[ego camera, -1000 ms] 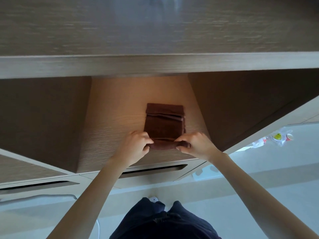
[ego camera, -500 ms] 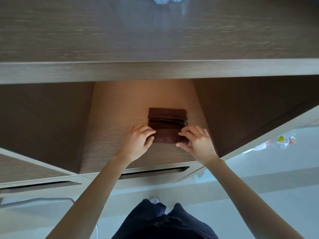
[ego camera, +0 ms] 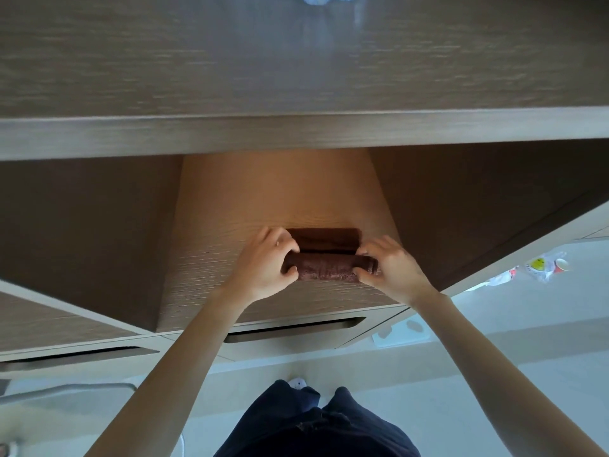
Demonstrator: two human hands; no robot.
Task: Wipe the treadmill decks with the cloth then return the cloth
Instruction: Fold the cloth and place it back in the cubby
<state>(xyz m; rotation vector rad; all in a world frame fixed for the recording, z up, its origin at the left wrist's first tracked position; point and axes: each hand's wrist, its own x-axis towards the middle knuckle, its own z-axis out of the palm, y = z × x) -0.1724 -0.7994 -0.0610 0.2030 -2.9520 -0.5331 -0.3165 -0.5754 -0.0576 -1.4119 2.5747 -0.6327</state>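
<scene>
Most of the cloth (ego camera: 324, 267) was lying flat a second ago; now it is sitting rolled nearly to its far edge, only a short flat strip showing beyond, so the return step is, I'd judge, closing out. Over on the left hand (ego camera: 263, 263), fingers are curling round the roll's left end, the roll is lying between the hands on the open wooden shelf (ego camera: 230, 206), and the right hand (ego camera: 392, 270) is gripping the right end.

Left hand (ego camera: 263, 266), right hand (ego camera: 392, 271), both curled
</scene>
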